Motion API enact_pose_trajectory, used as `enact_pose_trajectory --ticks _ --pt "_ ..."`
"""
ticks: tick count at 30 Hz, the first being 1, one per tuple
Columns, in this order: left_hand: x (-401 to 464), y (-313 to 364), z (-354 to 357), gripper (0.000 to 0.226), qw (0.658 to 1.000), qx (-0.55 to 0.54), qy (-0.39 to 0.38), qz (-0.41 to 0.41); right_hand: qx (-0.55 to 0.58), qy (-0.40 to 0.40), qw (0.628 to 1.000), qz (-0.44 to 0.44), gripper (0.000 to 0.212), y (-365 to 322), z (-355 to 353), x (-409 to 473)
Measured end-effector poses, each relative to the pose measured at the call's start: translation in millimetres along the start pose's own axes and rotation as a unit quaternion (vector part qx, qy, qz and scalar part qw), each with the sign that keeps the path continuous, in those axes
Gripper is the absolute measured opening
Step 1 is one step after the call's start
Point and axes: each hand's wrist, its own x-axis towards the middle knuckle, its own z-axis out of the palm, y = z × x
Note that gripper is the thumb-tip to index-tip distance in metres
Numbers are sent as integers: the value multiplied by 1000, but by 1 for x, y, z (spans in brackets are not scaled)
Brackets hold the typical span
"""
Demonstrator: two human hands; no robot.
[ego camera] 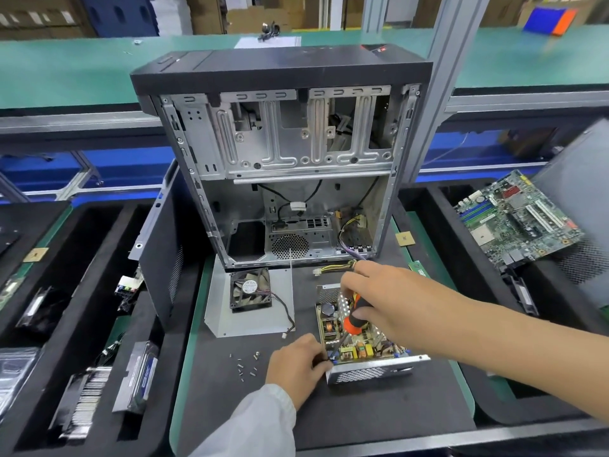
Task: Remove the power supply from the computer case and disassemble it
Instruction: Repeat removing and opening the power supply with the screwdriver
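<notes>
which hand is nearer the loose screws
Left. The left hand lies just right of the screws; the right hand is farther, over the power supply.

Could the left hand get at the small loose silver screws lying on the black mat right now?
Probably yes. The small loose silver screws lie uncovered just left of the left hand, nothing between them; but its fingers pinch something at the power supply's corner, so it must let go first.

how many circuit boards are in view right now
2 plainly. One is the motherboard propped at the right; the other is the board inside the opened power supply under the hands. A green strip beside the case may be another; more could be hidden in the trays.
</notes>
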Motion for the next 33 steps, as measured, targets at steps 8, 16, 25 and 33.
enact_pose_trajectory --ticks 8,16,25,33 --pt "-4 0 5 23 1000 1 16 13 3 5 1000 -10 17 0 1 2" --pt "-6 3 -6 9 998 -45 48 15 -11 5 1000 -26 19 1 4 -3" --pt "2 8 -28 28 944 -300 128 -52 31 48 998 11 19 10 -2 -10" --pt "31 42 -52 28 932 -348 96 -21 21 61 995 71 21 39 -14 -17"
